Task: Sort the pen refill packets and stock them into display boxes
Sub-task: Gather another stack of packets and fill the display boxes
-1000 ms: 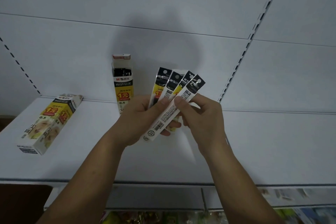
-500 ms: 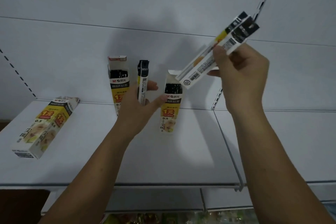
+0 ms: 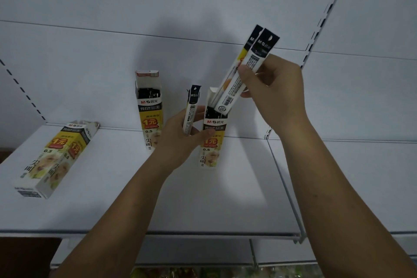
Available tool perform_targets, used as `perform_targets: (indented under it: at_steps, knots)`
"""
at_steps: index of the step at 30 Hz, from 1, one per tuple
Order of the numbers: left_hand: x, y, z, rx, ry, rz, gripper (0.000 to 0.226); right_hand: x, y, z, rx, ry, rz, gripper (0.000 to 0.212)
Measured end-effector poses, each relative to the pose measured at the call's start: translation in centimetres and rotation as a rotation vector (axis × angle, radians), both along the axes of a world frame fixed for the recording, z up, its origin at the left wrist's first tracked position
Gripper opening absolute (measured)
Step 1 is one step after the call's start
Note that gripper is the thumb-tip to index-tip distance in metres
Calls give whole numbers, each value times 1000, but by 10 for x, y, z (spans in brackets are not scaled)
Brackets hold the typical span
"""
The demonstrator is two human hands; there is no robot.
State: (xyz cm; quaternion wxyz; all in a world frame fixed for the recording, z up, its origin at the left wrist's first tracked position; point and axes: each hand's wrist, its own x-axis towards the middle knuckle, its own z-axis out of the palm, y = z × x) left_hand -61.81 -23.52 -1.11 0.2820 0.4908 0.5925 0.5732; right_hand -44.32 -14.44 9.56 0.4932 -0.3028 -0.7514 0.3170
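The right hand point(image 3: 275, 97) is pinching two refill packets point(image 3: 248, 67) together, its grip clamped on them around mid-length. It is tilting them so that their lower ends are just entering the open top of the middle display box point(image 3: 212, 153), which is standing upright toward the back edge of the shelf point(image 3: 135, 205). The left hand point(image 3: 178, 140) is gripping a single packet point(image 3: 191, 110) upright just beside that box, with its thumb lying across the box front, seemingly steadying it.

The pair probably needs bringing closer to vertical. That way the ends are sliding down alongside the dark packets already inside, not catching on them or on the raised flap. The tall, narrow carton is likely to tip without that thumb.

A second open box point(image 3: 147, 108) is standing further left along the back edge, and a third box point(image 3: 56, 156) is lying on its side near the left edge. Neither is crowding the move. A wire divider point(image 3: 284, 183) is running along the shelf's right edge, well apart.
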Motion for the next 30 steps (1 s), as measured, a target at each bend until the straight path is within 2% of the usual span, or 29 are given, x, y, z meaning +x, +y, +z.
perform_targets:
  at_steps: [7,18,24,27,30]
  knots:
    - [-3,2,-3,-3,17,7,47,1,-1,5,-7,-69,77,10]
    - [-3,1,-2,29,63,-19,45,4,0,5,46,-108,-20,7]
    - [-4,2,-3,42,47,-39,46,1,-4,5,95,-123,20,27]
    - [-4,1,-4,40,43,-40,46,3,-6,7,79,-139,88,15]
    - [-5,2,-4,48,50,-41,47,8,-2,7,80,-150,58,6]
